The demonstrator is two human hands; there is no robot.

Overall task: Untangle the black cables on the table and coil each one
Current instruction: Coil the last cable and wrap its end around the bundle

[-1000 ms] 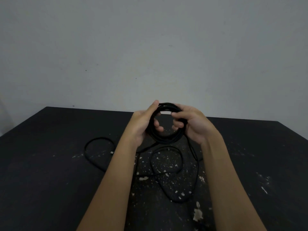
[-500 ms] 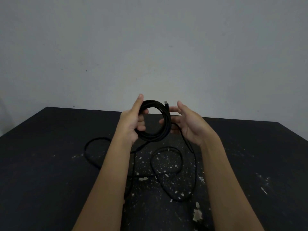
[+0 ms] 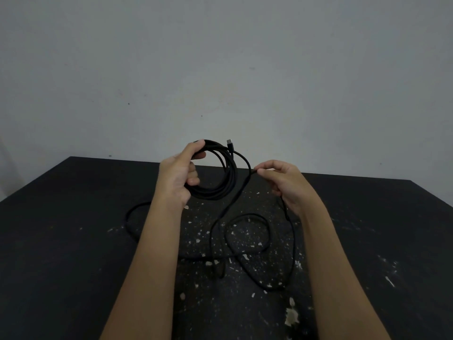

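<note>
Left hand (image 3: 180,179) closed around coil (image 3: 218,173), thumb over its top, held upright above the worktop's (image 3: 73,241) far edge. Plug (image 3: 229,142) sticking up from coil's top. Right hand (image 3: 285,182) pinching loose cable (image 3: 245,241) between thumb and forefinger just beside coil. Remaining cable lying in loops across mid worktop, towards near edge.

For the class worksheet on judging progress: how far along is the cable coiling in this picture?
Done: several turns already form a coil gripped in the left hand, its connector sticking up. In hand: the right hand pinches the next stretch of cable, ready to add a turn. Left: loose cable still loops and crosses itself on the table, with another loop behind the left arm.
</note>
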